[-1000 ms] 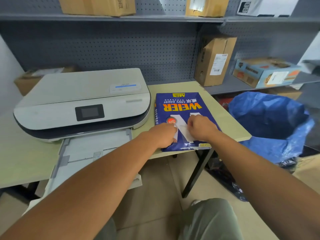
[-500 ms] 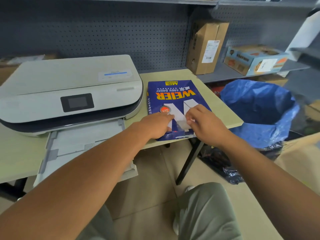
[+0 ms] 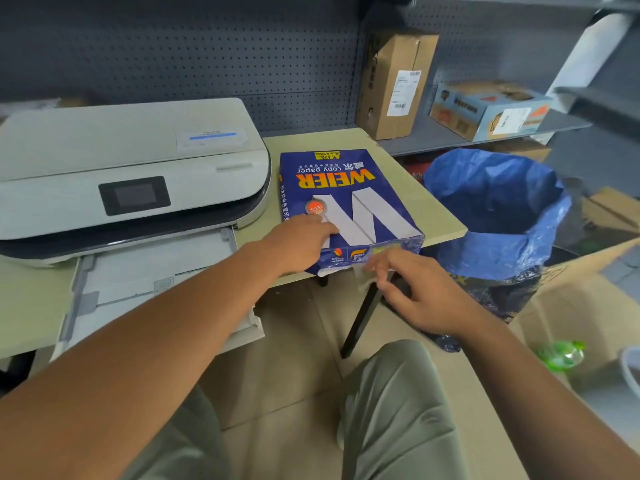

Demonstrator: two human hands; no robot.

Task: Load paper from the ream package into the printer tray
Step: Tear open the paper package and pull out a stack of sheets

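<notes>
Slid off the ream top to its near end: right hand [image 3: 412, 289], pinching the wrapper flap [image 3: 367, 277]. Left hand [image 3: 299, 242] flat, unclenched, pinning the WEIER ream package [image 3: 349, 202] beside the printer [image 3: 131, 174]. Risk: wrapper tearing unevenly, sheets spilling off the table [image 3: 440, 223] edge.

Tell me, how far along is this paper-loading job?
Early. Done: the printer tray is pulled out, no fresh stack visible in it. In hand: the left hand presses the blue ream package flat on the table while the right hand pinches the wrapper at its near end. Left: opening it, lifting sheets out, loading them.
</notes>
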